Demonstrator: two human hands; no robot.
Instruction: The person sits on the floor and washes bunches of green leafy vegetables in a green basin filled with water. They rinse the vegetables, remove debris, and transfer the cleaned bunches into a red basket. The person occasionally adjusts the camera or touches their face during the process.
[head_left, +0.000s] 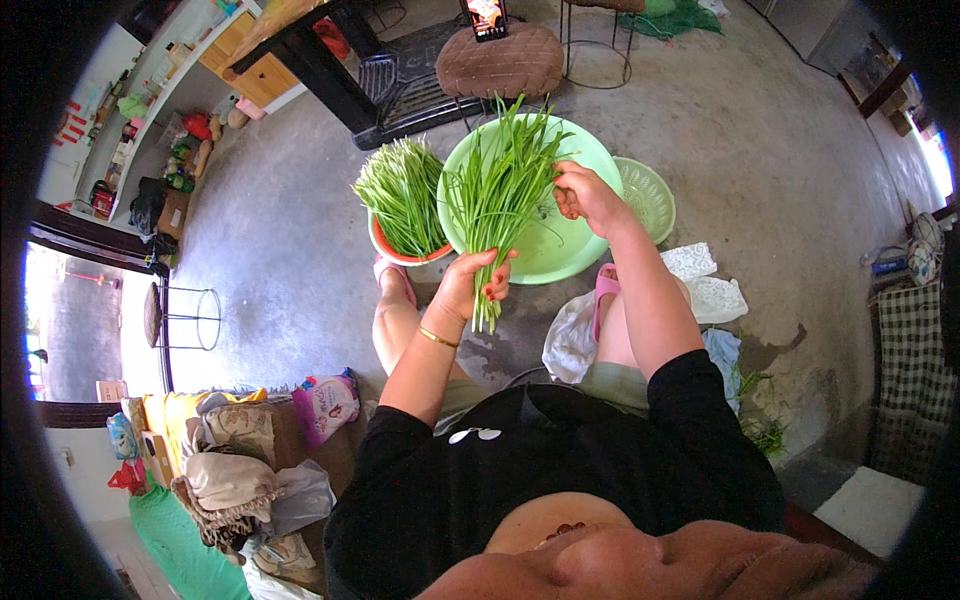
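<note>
My left hand (469, 283) grips a bunch of long green chives (499, 187) near the stem ends, with the leaves fanning out away from me. Curled at the right edge of those leaves are the fingers of my right hand (586, 196); whether they pinch a leaf is too small to tell. Below the bunch, a wide light-green plastic basin (555, 251) stands on the floor, with a few loose bits inside. To its left, more chives (401, 199) stand packed in a red-lined bowl (390, 251).
Behind the basin, a padded stool (501, 64) bears a phone (486, 19) with a lit screen. A pale-green colander (646, 199) sits partly beneath the basin's right side. White bags (709, 289) and chive scraps (765, 435) lie to my right. A black-legged table (326, 79) stands front left.
</note>
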